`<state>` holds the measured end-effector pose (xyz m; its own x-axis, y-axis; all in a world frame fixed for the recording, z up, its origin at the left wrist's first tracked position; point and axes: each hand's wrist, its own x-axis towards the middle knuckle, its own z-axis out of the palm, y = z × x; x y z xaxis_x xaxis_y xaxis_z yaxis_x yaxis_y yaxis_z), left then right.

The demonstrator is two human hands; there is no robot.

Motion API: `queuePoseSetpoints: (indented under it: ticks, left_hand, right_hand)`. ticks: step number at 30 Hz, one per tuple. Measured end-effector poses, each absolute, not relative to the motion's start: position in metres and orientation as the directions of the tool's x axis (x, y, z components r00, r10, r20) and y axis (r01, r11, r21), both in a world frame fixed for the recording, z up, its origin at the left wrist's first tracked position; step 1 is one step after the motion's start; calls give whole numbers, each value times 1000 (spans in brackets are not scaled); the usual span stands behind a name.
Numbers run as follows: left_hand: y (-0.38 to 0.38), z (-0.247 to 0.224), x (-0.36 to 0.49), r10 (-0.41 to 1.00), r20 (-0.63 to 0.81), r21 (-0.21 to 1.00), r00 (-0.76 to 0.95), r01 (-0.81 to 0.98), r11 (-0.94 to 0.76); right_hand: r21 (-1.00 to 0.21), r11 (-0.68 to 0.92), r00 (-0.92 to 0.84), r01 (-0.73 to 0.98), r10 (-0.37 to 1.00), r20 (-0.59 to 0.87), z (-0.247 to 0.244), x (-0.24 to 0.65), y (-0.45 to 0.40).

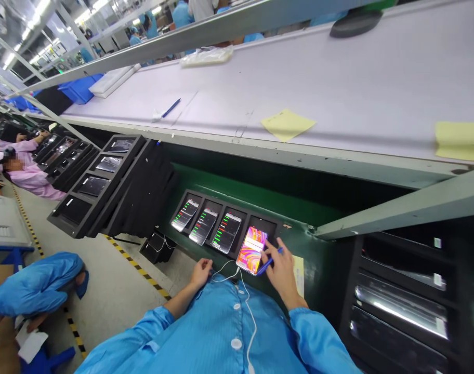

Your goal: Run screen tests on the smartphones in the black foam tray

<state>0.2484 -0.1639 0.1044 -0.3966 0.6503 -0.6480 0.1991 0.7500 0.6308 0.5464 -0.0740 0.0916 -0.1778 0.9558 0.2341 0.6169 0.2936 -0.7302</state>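
A smartphone (252, 250) with a bright pink and orange screen lies at the right end of a black tray (263, 222), its lower end over the tray's near edge. A white cable (245, 293) runs from its bottom end down past my shirt. My right hand (279, 270) holds a blue pen (265, 267), fingers at the phone's right side. Three phones with green and red text, one of them the nearest phone (226, 232), fill the other slots. My left hand (201, 272) is curled closed near the bench's front edge, beside a cable loop; what it holds is hidden.
Stacked black trays of phones (104, 176) stand at the left, and another phone tray (400, 306) at the right. Above is a white shelf (338, 88) with yellow notes (287, 124) and a pen (171, 107). A co-worker in blue (34, 285) crouches at lower left.
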Motion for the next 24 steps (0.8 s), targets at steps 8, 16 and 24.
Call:
queuePoseSetpoints:
  ticks: [8, 16, 24]
  left_hand:
    - [-188, 122, 200, 556, -685, 431, -471, 353, 830]
    - [-189, 124, 184, 538, -752, 364, -381, 440, 821]
    - [-171, 111, 174, 619, -727, 491, -297, 405, 771]
  right_hand:
    - [-899, 82, 179, 430, 968, 174, 93, 538, -60]
    - [-926, -87, 299, 367, 954, 29, 88, 527, -84]
    - [-832, 26, 182, 554, 972, 151, 77, 511, -95]
